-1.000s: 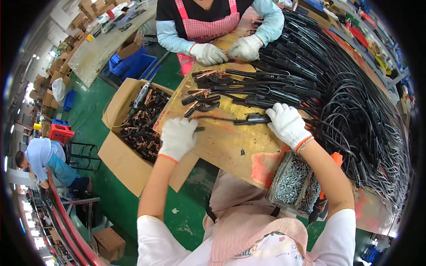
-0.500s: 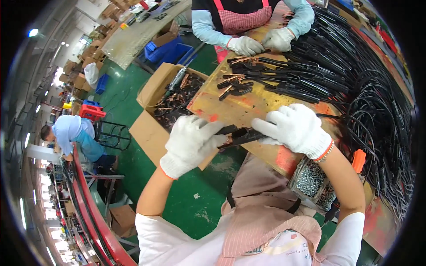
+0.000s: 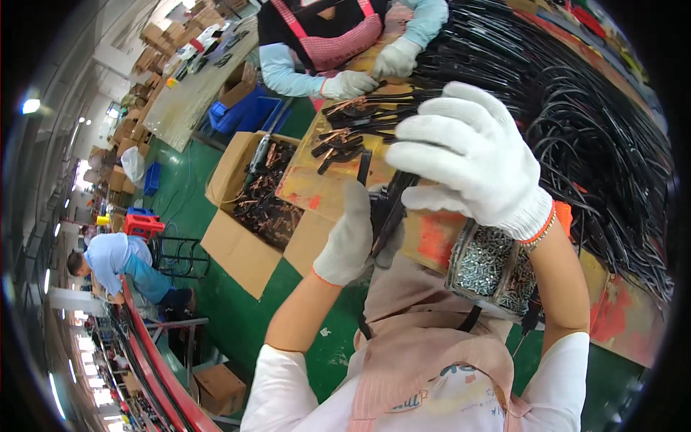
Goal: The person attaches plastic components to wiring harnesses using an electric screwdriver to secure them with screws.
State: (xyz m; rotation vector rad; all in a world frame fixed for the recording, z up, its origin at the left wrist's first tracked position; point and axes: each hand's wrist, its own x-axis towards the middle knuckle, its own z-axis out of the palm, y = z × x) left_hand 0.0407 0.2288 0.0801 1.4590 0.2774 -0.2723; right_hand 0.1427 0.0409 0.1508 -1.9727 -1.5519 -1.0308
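Observation:
Between my two white-gloved hands, a black welding clamp (image 3: 389, 213) is held tilted over the table's near edge. A short black lever sticks up from it. My left hand (image 3: 350, 237) is closed around its lower part, thumb pointing up. At the upper end, my right hand (image 3: 471, 155) has it between thumb and fingers; that end is hidden behind the fingers. Beyond my hands, several black clamp pieces with copper jaws (image 3: 340, 147) lie on the yellow, red-stained table (image 3: 306, 176).
An open cardboard box (image 3: 232, 173) of copper and black parts stands to the left. A clear bin of screws (image 3: 481, 261) sits near my right forearm, beside an orange object (image 3: 563, 218). Black cables (image 3: 576, 144) pile up at right. A co-worker's gloved hands (image 3: 374, 72) work across the table.
The welding clamp has turned from nearly level to steeply tilted. My left hand has rolled thumb-up and moved right and nearer; my right hand has risen and its fingers have spread. The view has shifted.

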